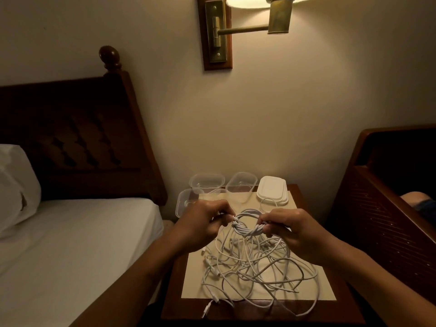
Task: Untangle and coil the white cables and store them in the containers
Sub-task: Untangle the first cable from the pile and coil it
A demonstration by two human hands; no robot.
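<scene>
The person's forearms (132,274) are angling in over the near corners of the nightstand (179,303). Between them a loose tangle of white cables (254,270) is sprawling across a cream mat (313,291), with one plug end lying on bare wood at the near edge. Just above the tangle, both hands are holding a small wound coil (247,223). The left hand (203,223) is pinching the coil's left side with curled fingers, and the right hand (295,230) is gripping its right side the same way. Along the far edge, three clear open containers (207,182) are sitting toward the far left corner, and a stack of white lids (272,190) is resting just beside them.
</scene>
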